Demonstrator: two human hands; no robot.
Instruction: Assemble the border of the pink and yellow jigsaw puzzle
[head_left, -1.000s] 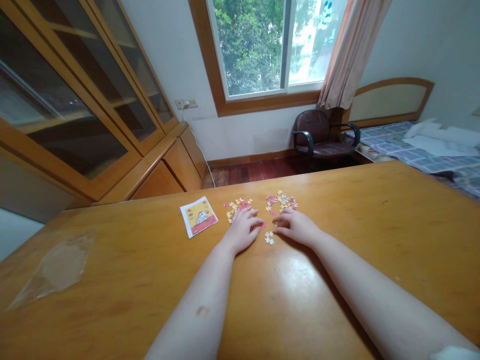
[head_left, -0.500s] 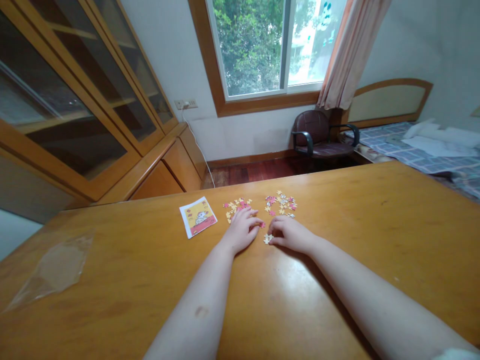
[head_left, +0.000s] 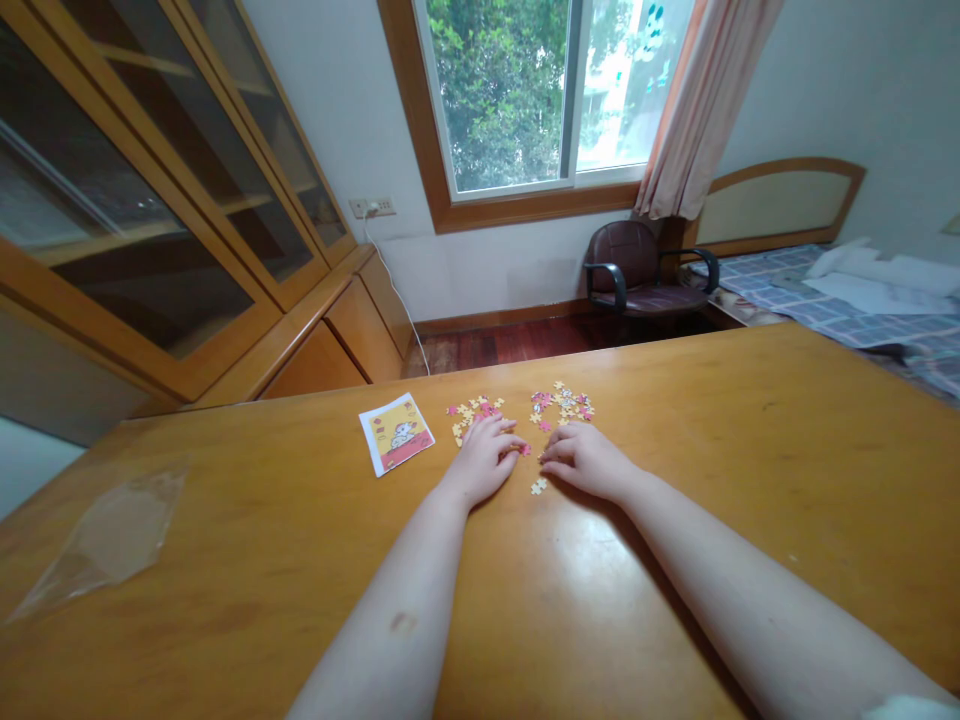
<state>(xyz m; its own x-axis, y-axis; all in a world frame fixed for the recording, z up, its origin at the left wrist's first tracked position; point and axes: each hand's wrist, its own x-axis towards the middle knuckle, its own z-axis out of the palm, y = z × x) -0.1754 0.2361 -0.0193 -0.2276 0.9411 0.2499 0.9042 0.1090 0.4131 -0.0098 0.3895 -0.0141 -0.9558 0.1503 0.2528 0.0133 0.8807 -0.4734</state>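
Left hand (head_left: 486,460) resting half-spread by puzzle pieces (head_left: 487,409); right hand (head_left: 583,460) curling narrow, grip unclear; far edge of surface (head_left: 555,610) running beyond pieces.

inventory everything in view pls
puzzle pieces: many, yellow, pink, white, around hands
picture card: one, yellow, pink, left of pieces
plastic bag: one, clear, table's left
table: one, brown, foreground
cabinet: one, brown, left
socket: one, cream, wall
cord: one, white, back wall
window: one, brown frame, back
curtain: one, pink, beside window
chair: one, maroon, below window
bed: one, blue check, right
left hand: one, bare, among pieces
right hand: one, bare, beside pieces
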